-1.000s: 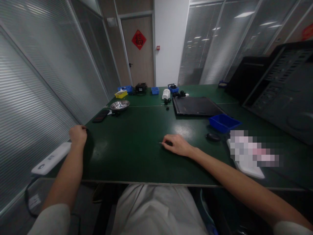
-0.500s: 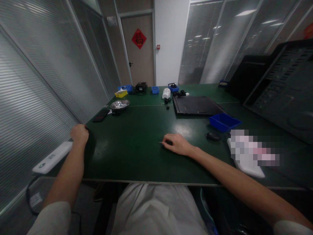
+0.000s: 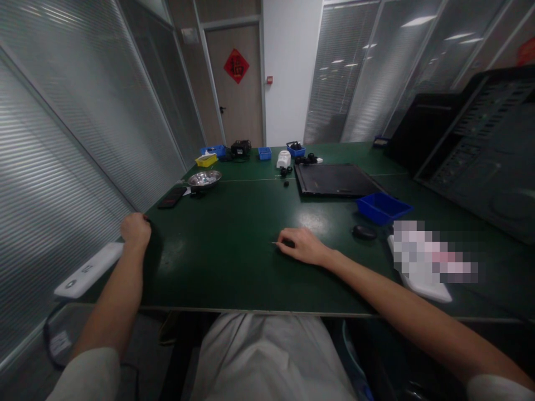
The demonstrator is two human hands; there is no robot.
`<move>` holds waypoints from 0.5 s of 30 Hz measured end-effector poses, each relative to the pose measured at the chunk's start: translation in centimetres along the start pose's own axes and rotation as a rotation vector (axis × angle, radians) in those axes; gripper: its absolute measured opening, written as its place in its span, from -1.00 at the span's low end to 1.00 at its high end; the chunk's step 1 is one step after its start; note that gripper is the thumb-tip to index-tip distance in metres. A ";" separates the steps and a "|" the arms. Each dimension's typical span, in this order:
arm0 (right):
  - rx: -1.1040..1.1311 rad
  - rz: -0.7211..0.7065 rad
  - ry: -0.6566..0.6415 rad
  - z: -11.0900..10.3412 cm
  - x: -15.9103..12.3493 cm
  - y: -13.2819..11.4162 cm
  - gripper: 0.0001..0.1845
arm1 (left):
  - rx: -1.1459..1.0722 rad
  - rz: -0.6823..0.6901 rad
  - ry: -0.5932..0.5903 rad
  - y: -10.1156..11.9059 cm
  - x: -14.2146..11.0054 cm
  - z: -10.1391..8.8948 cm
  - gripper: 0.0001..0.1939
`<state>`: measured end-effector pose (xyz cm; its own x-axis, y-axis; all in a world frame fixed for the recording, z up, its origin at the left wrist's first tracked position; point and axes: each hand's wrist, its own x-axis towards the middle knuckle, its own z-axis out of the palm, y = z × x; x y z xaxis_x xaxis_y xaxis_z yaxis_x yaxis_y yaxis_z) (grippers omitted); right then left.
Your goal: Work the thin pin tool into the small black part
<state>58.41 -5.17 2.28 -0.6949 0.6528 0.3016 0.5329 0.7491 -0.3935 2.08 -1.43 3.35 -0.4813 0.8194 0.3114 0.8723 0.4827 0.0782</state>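
My right hand [image 3: 304, 245] rests on the green table [image 3: 234, 267], its thumb and forefinger pinched on a thin pale sliver [image 3: 273, 243] that points left; what kind of thing it is cannot be made out. At the table's left edge, my left hand [image 3: 136, 229] is closed in a fist. A small dark patch shows by its thumb, but whatever it holds is hidden. Just below that fist lies a long white power strip [image 3: 90, 271]. The black computer mouse [image 3: 364, 232] sits to the right of my right hand, apart from it.
A closed black laptop [image 3: 340, 181] and a blue tray [image 3: 383, 208] lie at right. Beyond the left hand are a black phone [image 3: 172, 197] and a metal bowl [image 3: 204, 179]. A computer case [image 3: 493, 150] stands far right. Small trays, including a yellow one [image 3: 206, 160], line the back.
The view has shifted very slightly. Both hands keep their places and their closed grips.
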 end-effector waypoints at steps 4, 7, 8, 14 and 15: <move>0.007 -0.001 0.000 0.0 0.0 0.0 -0.85 | -0.050 0.083 -0.008 0.8 0.4 0.7 -0.65; 0.005 -0.005 0.000 0.0 0.0 0.0 -0.86 | -0.133 0.185 -0.041 3.3 0.5 1.3 -0.69; 0.006 -0.006 0.001 0.0 0.0 0.1 -0.86 | -0.184 0.231 -0.059 4.6 0.3 1.4 -0.71; -0.001 0.002 0.019 0.2 0.0 0.1 -0.87 | -0.647 0.738 -0.277 14.9 -6.6 0.4 -0.76; -0.001 0.004 0.020 0.2 0.0 0.1 -0.87 | -0.715 0.836 -0.345 16.6 -8.5 0.0 -0.76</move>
<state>58.35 -5.09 2.06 -0.6828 0.6579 0.3176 0.5362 0.7466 -0.3938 20.67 -0.35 1.98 0.3686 0.8947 0.2522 0.7261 -0.4466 0.5228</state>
